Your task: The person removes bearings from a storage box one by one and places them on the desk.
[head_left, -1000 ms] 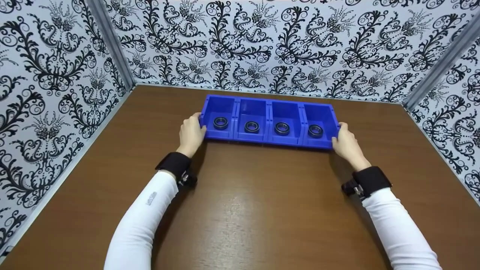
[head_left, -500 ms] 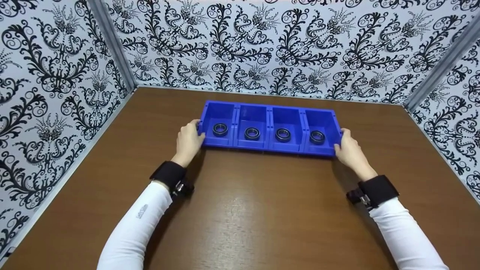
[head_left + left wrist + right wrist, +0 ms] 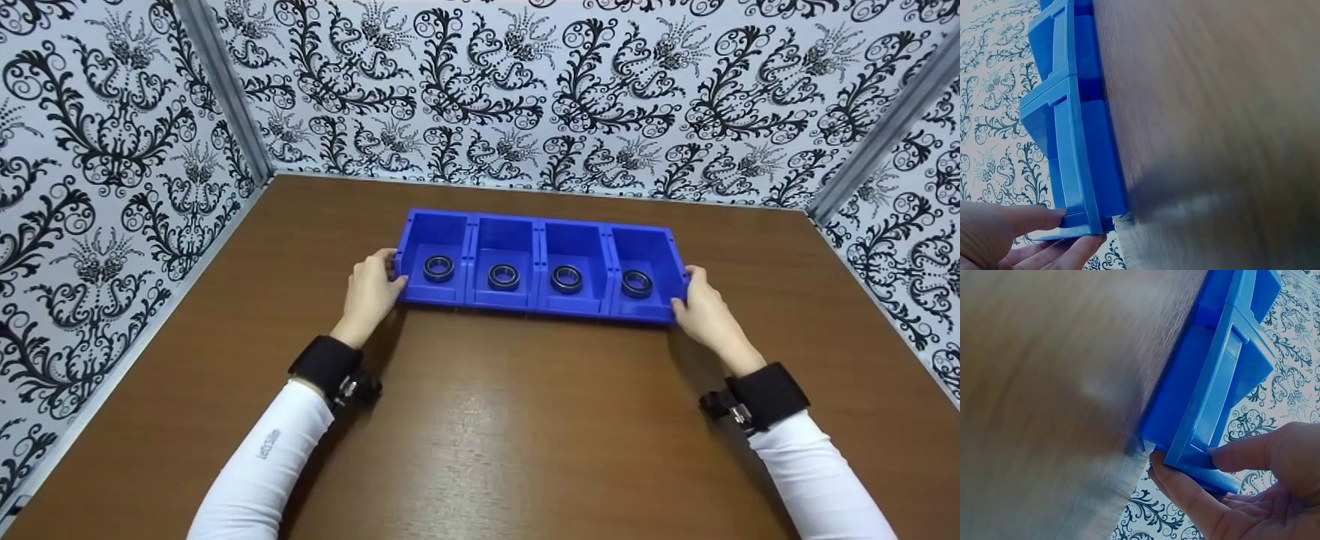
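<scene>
A row of joined blue storage bins (image 3: 504,299) spans the middle of the head view, with one bearing in each compartment. The leftmost bearing (image 3: 439,268) and the rightmost bearing (image 3: 637,284) lie on the bin floors; the two middle ones are a bearing (image 3: 503,277) and another bearing (image 3: 566,280). My left hand (image 3: 369,294) grips the left end wall, its thumb (image 3: 1044,220) on the front lip and fingers behind. At the opposite end my right hand (image 3: 706,311) pinches the end wall, its thumb (image 3: 1247,451) on the lip and fingers below the edge.
The brown wooden table (image 3: 480,420) extends in front of the bins and to both sides. Behind and at the sides rise patterned walls (image 3: 510,90) with grey corner posts (image 3: 225,90). Each wrist wears a black strap (image 3: 327,365) with a small camera.
Both hands have drawn the blue bins toward me, away from the back wall. The bearings have travelled along inside their compartments, and both grips have stayed on the ends.
</scene>
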The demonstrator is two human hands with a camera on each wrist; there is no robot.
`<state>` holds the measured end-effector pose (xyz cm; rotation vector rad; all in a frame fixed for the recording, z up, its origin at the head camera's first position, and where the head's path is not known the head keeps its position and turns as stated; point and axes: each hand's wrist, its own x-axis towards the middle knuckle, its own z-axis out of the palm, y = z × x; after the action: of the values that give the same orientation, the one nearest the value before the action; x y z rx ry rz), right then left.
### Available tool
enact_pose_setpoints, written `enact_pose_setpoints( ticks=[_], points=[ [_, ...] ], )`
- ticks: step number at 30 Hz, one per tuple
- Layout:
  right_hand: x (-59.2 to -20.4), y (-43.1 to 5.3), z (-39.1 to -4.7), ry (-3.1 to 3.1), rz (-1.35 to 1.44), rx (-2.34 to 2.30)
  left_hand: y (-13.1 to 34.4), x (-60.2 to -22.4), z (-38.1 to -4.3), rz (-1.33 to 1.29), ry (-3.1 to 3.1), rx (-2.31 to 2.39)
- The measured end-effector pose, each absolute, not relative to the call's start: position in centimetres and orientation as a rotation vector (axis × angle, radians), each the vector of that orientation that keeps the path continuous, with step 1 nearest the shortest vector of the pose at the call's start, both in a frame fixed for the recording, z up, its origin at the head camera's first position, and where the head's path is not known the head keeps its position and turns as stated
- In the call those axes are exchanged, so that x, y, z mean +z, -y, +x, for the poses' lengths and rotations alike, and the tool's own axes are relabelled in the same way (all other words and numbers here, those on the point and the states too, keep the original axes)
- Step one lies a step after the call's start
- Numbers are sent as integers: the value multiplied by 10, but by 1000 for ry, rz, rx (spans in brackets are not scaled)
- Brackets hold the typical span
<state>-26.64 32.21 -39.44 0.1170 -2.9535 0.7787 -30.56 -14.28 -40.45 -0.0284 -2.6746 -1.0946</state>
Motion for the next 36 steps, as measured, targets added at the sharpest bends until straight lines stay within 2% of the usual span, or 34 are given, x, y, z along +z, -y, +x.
enact_pose_setpoints(
  ticks=[36],
  points=[
    [-389, -332, -257, 2982, 209, 806, 150, -404, -298, -58, 2712, -1173]
  ],
)
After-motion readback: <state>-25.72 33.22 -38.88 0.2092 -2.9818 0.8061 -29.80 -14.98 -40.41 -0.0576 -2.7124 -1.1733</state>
